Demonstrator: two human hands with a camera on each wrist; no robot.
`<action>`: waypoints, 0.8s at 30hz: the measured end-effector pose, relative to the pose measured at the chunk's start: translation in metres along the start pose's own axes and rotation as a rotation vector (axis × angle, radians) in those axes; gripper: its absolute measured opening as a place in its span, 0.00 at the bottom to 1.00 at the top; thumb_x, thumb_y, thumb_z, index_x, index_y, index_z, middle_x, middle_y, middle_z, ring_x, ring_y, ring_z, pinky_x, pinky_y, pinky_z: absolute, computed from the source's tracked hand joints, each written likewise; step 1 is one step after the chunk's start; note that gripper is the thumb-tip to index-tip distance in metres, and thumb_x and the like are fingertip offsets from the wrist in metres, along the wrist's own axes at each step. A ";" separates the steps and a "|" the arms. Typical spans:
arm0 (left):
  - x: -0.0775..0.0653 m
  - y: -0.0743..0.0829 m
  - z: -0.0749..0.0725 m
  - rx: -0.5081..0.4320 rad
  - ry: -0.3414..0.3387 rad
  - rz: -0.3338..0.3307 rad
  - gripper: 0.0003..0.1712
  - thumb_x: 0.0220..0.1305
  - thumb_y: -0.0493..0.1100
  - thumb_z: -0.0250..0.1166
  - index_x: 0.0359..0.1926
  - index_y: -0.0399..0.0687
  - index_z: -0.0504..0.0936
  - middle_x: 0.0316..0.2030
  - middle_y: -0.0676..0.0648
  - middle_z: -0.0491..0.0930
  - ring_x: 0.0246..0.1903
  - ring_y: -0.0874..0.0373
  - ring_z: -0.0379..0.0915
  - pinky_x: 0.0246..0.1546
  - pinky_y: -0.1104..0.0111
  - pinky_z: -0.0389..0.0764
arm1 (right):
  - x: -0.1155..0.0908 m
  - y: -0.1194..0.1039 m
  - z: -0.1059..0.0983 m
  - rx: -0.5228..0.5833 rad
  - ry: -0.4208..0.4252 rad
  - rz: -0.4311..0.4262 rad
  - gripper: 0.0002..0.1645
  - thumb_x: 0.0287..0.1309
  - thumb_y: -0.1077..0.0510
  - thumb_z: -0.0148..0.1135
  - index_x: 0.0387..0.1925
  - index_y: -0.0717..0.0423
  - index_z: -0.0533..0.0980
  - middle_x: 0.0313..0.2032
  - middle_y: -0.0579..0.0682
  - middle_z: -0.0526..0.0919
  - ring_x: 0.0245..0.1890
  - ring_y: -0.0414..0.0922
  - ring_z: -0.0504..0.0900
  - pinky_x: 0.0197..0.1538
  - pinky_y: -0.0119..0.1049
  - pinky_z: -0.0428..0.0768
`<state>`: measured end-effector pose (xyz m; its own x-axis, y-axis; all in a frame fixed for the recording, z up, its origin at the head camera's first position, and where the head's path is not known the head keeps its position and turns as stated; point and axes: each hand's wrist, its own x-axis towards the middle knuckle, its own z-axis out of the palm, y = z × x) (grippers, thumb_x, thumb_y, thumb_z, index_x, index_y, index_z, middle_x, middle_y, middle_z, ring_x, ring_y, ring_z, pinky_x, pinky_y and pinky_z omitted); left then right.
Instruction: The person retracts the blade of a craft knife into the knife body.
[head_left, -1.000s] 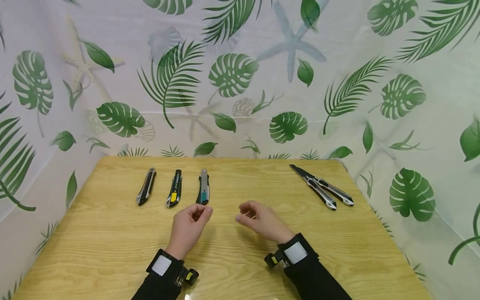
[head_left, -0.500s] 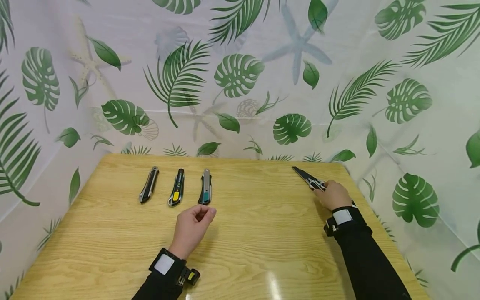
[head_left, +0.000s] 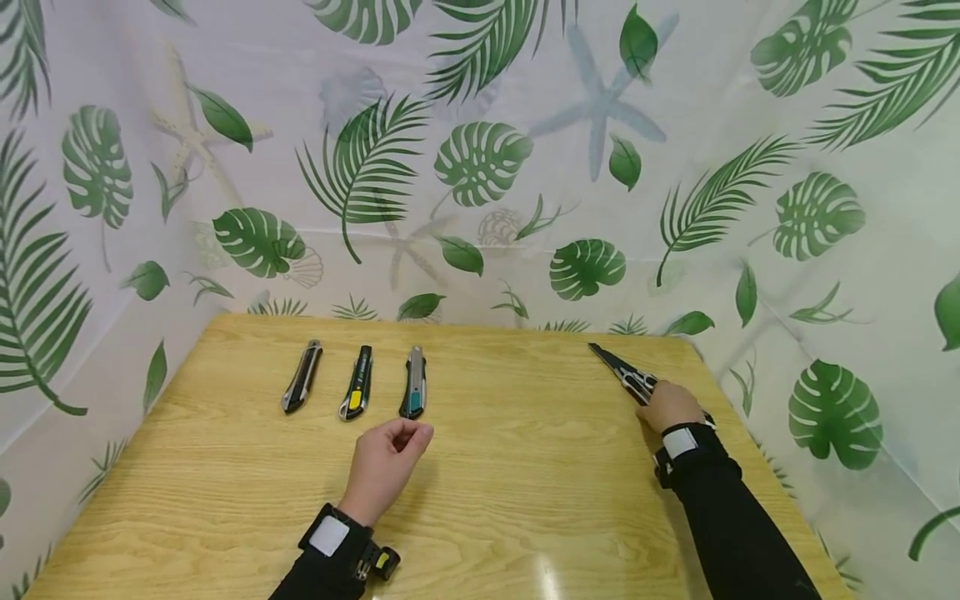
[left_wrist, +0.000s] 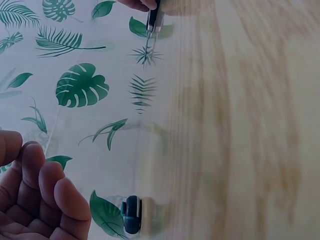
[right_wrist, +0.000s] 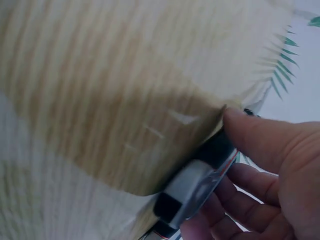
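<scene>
Over at the right, my right hand (head_left: pixel 672 407) grips a black-and-silver utility knife (right_wrist: pixel 192 182), thumb on one side and fingers curled on the other in the right wrist view. Two such knives lay crossed there; their dark blade ends (head_left: pixel 611 361) point to the back left, and the hand covers most of the handles. My left hand (head_left: pixel 381 469) hovers with loosely curled fingers, thumb near the index fingertip, holding nothing. Just beyond it lies a grey utility knife with a teal slider (head_left: pixel 414 385); its end (left_wrist: pixel 132 215) also shows in the left wrist view.
Left of the teal one lie a black utility knife with a yellow slider (head_left: pixel 357 385) and a dark silver-edged utility knife (head_left: pixel 302 377), roughly parallel. The wooden table (head_left: pixel 495 500) is enclosed by a leaf-patterned cloth (head_left: pixel 525 167) at back and sides.
My right hand has gone from the middle of the table to the crossed utility knives at the right and taken hold of one. The left hand has hardly moved.
</scene>
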<state>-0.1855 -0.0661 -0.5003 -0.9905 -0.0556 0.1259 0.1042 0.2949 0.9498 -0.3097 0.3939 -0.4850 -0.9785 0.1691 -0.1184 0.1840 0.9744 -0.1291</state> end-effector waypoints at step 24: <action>0.001 -0.005 -0.002 -0.174 -0.045 -0.011 0.25 0.76 0.53 0.68 0.67 0.48 0.83 0.54 0.43 0.89 0.42 0.63 0.84 0.43 0.72 0.85 | -0.119 -0.186 0.016 0.579 0.127 -0.517 0.20 0.69 0.57 0.73 0.60 0.54 0.83 0.45 0.48 0.88 0.45 0.43 0.85 0.47 0.40 0.84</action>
<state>-0.1868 -0.0692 -0.5048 -0.9942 -0.0138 0.1062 0.1037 0.1245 0.9868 -0.2263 0.1897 -0.4630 -0.9500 -0.2352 0.2056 -0.3124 0.7078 -0.6335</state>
